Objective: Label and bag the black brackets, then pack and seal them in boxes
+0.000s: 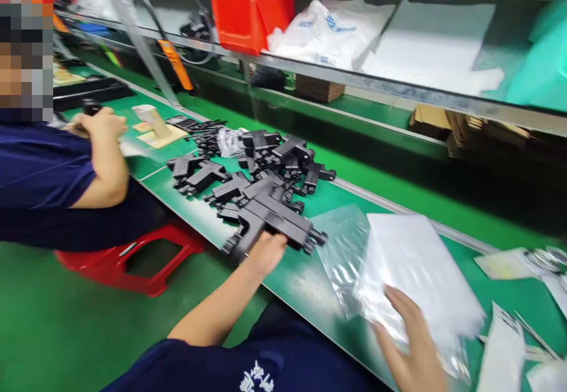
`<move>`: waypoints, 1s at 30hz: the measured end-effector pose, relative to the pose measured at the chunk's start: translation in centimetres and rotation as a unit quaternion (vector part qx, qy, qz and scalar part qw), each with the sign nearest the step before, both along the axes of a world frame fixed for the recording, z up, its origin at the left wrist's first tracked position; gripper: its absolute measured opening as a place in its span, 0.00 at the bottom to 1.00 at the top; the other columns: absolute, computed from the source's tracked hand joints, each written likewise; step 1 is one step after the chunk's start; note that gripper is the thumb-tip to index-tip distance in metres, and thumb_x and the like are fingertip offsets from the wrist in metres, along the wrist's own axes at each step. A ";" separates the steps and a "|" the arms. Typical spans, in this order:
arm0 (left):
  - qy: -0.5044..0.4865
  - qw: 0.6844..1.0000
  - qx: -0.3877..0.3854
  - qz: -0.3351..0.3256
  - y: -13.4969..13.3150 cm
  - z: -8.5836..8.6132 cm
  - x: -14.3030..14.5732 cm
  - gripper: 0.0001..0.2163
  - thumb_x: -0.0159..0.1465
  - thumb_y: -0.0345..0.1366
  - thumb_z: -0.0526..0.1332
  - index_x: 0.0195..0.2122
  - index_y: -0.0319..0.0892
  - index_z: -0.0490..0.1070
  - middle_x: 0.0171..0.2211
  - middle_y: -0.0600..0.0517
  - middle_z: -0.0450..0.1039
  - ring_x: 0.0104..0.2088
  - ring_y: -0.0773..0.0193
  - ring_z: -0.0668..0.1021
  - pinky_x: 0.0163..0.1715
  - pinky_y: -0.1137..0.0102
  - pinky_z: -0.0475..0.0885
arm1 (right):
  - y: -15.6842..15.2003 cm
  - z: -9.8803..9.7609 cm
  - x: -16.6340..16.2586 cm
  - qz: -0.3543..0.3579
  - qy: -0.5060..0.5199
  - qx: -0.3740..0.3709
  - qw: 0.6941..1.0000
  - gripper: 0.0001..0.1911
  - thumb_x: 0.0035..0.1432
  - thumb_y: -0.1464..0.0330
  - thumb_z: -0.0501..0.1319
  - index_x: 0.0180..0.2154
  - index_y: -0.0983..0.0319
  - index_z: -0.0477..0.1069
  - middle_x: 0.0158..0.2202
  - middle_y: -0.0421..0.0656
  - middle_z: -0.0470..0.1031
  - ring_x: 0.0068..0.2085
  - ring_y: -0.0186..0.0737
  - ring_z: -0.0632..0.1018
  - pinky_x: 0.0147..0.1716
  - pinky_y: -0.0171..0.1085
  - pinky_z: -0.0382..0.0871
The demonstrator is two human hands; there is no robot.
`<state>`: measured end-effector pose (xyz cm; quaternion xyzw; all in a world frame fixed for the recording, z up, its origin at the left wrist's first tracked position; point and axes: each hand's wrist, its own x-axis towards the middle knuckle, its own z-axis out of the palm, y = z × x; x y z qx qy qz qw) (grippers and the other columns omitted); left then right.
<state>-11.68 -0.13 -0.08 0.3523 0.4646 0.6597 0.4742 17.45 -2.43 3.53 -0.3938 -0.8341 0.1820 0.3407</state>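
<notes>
My left hand [269,252] is closed around a black, gun-shaped plastic piece [277,218], holding it over the near side of the bench. Behind it lies a heap of similar black plastic pieces [287,159], partly hidden by the held one. My right hand [411,342] has its thumb and fingers apart at the near edge of a stack of clear plastic bags [411,256]. Whether its fingertips touch the bags I cannot tell. One loose clear bag [341,238] sticks out from the stack's left side, towards the held piece.
A co-worker [44,167] sits at the left beside a red stool [146,256]. Above the green bench runs a metal shelf [398,88] carrying a red bin [254,11] and white bags [330,29]. White packets [500,345] lie at the right.
</notes>
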 end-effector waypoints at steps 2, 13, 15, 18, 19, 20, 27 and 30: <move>-0.021 0.991 -0.007 -0.128 -0.7 -0.2 5.2 0.34 0.49 0.63 0.64 0.49 0.42 0.73 0.42 0.44 0.78 0.51 0.48 0.75 0.54 0.52 0.69 | -0.1 -1.0 -1.9 -0.011 -0.029 -0.025 0.999 0.35 0.58 0.59 0.62 0.64 0.55 0.53 0.60 0.51 0.64 0.59 0.54 0.69 0.52 0.53 0.71; 0.001 0.893 -0.083 -0.442 1.4 0.1 8.7 0.32 0.55 0.60 0.60 0.50 0.38 0.73 0.42 0.41 0.77 0.43 0.49 0.79 0.39 0.61 0.74 | -3.8 -2.0 5.6 -0.148 -0.066 0.036 0.986 0.20 0.55 0.70 0.60 0.51 0.54 0.68 0.42 0.47 0.74 0.42 0.48 0.77 0.39 0.46 0.75; 0.081 0.910 -0.070 -0.402 1.6 -0.3 9.8 0.32 0.55 0.61 0.60 0.50 0.38 0.71 0.44 0.42 0.75 0.45 0.50 0.76 0.43 0.62 0.72 | -4.2 -2.2 6.0 -0.133 -0.089 0.025 0.987 0.21 0.57 0.69 0.59 0.53 0.54 0.68 0.45 0.49 0.74 0.44 0.49 0.77 0.41 0.47 0.75; 0.176 0.935 -0.047 -0.304 1.1 -0.9 11.4 0.31 0.58 0.61 0.58 0.49 0.38 0.68 0.45 0.44 0.74 0.47 0.52 0.74 0.48 0.63 0.69 | -4.2 -2.1 6.3 -0.137 -0.025 -0.082 0.987 0.27 0.59 0.58 0.60 0.59 0.56 0.62 0.53 0.51 0.69 0.50 0.49 0.74 0.46 0.47 0.73; 0.185 0.939 -0.038 -0.287 0.9 -1.0 11.6 0.31 0.59 0.62 0.56 0.49 0.39 0.67 0.44 0.45 0.73 0.46 0.53 0.74 0.47 0.63 0.69 | -4.1 -2.1 6.4 -0.157 0.021 -0.136 0.978 0.29 0.60 0.53 0.57 0.59 0.58 0.61 0.52 0.51 0.70 0.48 0.47 0.75 0.44 0.46 0.74; 0.194 0.940 -0.024 -0.278 0.6 -1.1 11.7 0.31 0.59 0.63 0.55 0.50 0.39 0.66 0.44 0.45 0.73 0.45 0.54 0.74 0.46 0.64 0.69 | -4.0 -2.2 6.7 -0.177 0.069 -0.199 0.961 0.29 0.62 0.50 0.53 0.58 0.59 0.62 0.48 0.50 0.72 0.42 0.44 0.77 0.40 0.43 0.75; 0.279 0.917 0.083 -0.274 0.0 -0.5 10.8 0.32 0.55 0.63 0.59 0.49 0.41 0.66 0.44 0.46 0.72 0.43 0.55 0.74 0.45 0.64 0.68 | -3.3 -3.0 7.5 -0.172 0.226 -0.378 0.881 0.19 0.63 0.53 0.53 0.39 0.61 0.70 0.24 0.38 0.70 0.22 0.33 0.70 0.24 0.35 0.68; 0.207 0.944 0.019 -0.257 0.5 -0.8 11.5 0.31 0.58 0.62 0.57 0.50 0.40 0.66 0.44 0.46 0.72 0.44 0.56 0.74 0.45 0.65 0.68 | -3.8 -2.5 7.6 -0.157 0.124 -0.214 0.956 0.12 0.63 0.60 0.56 0.44 0.58 0.71 0.34 0.44 0.75 0.36 0.40 0.77 0.36 0.40 0.73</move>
